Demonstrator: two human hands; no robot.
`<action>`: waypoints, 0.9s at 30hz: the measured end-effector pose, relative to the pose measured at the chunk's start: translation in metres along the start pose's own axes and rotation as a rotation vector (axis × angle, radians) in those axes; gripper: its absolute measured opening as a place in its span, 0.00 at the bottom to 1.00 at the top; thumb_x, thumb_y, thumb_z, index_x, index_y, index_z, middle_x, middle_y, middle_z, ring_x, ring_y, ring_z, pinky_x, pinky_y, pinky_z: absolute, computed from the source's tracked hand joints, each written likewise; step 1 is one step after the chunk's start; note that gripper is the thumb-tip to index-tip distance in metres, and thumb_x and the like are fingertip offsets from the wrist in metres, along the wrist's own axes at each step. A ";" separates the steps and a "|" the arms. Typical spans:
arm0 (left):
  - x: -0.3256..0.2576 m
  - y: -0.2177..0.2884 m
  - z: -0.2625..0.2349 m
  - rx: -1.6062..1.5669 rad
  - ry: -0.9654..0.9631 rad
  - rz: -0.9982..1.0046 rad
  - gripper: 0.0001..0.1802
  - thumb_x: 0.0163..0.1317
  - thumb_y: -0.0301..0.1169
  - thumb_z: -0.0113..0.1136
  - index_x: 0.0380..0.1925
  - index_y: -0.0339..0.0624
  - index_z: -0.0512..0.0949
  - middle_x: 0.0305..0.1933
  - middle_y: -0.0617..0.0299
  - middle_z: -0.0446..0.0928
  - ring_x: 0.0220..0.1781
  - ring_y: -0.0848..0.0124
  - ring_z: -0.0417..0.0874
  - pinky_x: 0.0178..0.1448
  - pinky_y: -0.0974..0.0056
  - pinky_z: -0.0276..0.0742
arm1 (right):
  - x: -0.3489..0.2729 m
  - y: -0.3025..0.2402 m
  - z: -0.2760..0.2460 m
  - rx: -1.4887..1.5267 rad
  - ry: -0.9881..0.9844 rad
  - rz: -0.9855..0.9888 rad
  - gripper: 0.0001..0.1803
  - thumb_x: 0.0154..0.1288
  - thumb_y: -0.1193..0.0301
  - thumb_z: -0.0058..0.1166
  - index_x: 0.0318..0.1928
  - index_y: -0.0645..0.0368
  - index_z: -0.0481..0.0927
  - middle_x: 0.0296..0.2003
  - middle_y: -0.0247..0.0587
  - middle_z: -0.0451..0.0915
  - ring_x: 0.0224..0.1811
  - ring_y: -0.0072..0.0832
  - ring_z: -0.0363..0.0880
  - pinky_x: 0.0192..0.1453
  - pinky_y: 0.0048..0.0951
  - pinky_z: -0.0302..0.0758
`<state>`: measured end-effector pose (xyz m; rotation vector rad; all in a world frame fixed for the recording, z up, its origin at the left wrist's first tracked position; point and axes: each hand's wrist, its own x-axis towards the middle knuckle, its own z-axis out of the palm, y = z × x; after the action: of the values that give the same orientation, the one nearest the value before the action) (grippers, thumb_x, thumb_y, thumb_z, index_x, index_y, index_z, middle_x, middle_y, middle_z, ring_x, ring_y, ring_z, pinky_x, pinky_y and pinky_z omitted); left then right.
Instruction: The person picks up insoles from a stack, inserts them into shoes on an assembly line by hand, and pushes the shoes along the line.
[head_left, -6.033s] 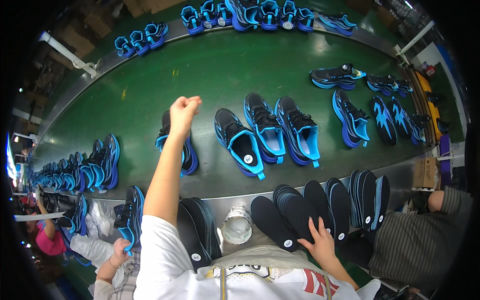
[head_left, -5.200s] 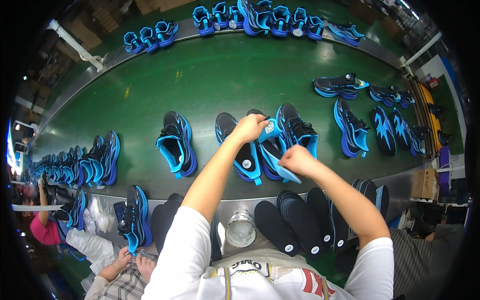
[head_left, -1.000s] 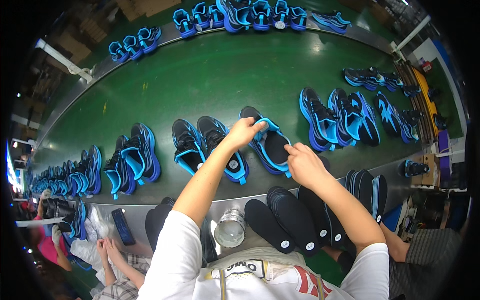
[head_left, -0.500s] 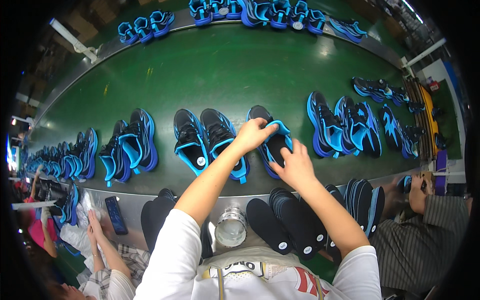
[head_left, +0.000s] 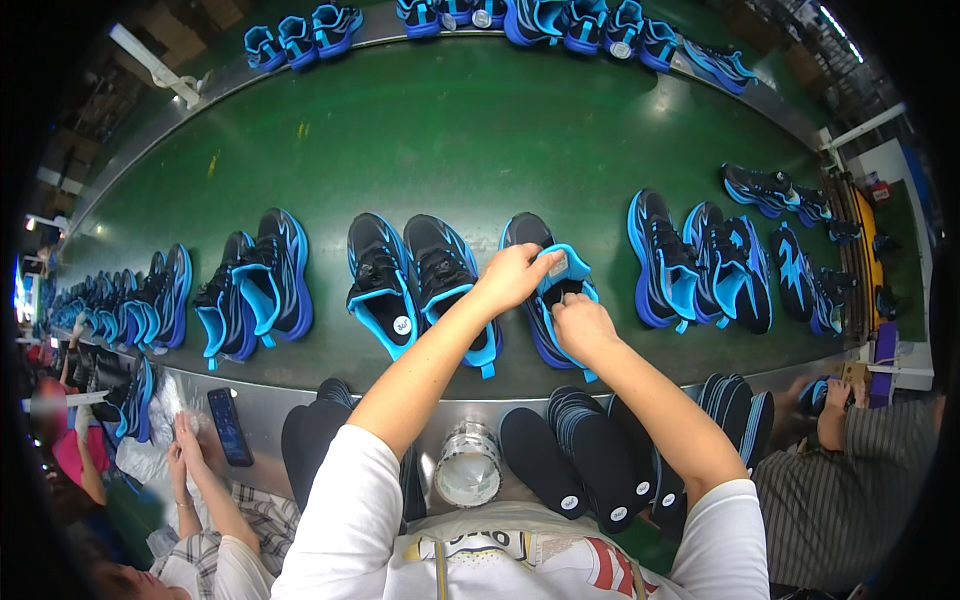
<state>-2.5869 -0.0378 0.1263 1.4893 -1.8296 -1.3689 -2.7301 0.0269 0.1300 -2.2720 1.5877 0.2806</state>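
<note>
A black and blue sneaker (head_left: 524, 232) sits on the green surface in front of me, toe pointing away. My left hand (head_left: 516, 277) is closed on its raised tongue (head_left: 567, 259). The curled fingers of my right hand (head_left: 584, 327) reach into the shoe's opening; their tips are hidden inside, so I cannot tell what they grip. Just left of it stand two matching sneakers, one (head_left: 437, 252) partly behind my left forearm and the other (head_left: 375, 262) showing a round white sticker inside. Black insoles (head_left: 535, 450) lie on the metal edge below my right forearm.
A clear jar (head_left: 468, 468) stands on the near metal ledge (head_left: 420, 415). Left of it are more insoles (head_left: 312, 440) and a phone (head_left: 230, 428). Other sneakers (head_left: 280, 275) line both sides and the far ledge. Co-workers' hands (head_left: 185, 440) are at left and right.
My right hand has gone from spread fingers at the shoe's near side to curled fingers inside its opening. My left hand stays at the tongue. The whole view has shifted slightly.
</note>
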 end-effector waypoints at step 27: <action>-0.002 -0.003 0.023 0.522 0.348 0.565 0.15 0.46 0.31 0.60 0.31 0.40 0.66 0.29 0.55 0.66 0.29 0.57 0.74 0.32 0.55 0.71 | 0.042 -0.003 -0.013 -0.373 -0.727 -0.180 0.18 0.53 0.71 0.45 0.44 0.63 0.76 0.51 0.47 0.70 0.50 0.36 0.71 0.51 0.34 0.67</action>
<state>-2.6034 -0.0259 0.1145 1.1757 -2.2195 -0.3586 -2.7135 -0.0137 0.1276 -2.1527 0.9999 1.2697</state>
